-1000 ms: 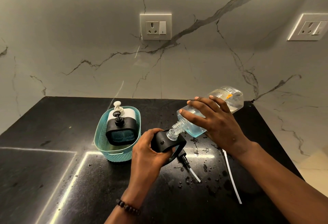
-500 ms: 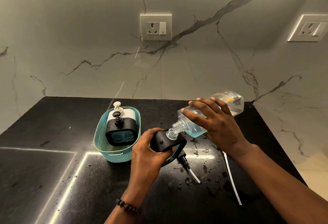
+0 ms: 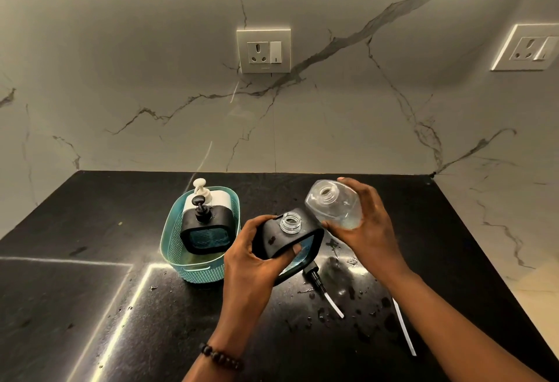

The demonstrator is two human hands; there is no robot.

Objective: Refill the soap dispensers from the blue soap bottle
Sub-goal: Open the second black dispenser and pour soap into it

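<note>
My left hand (image 3: 251, 256) grips a black soap dispenser (image 3: 289, 238) above the counter; its clear threaded neck is uncapped and blue liquid shows in its window. My right hand (image 3: 367, 227) holds the clear soap bottle (image 3: 334, 203) upright just right of the dispenser, mouth open and facing up, with a little pale blue liquid at its bottom. A black pump head (image 3: 314, 276) with a white tube lies on the counter under the dispenser. Two more dispensers, one black (image 3: 207, 229) and one white (image 3: 211, 198), stand in a teal basket (image 3: 193, 269).
A long white dip tube (image 3: 403, 325) lies on the wet black counter (image 3: 90, 306) at right, among spilled droplets. The marble wall behind carries two power sockets (image 3: 263, 50). The counter's right edge runs diagonally near my right forearm.
My right hand has swung the soap bottle from tilted, with its mouth at the dispenser's neck, to upright and clear of it. My left hand has tipped the dispenser a little.
</note>
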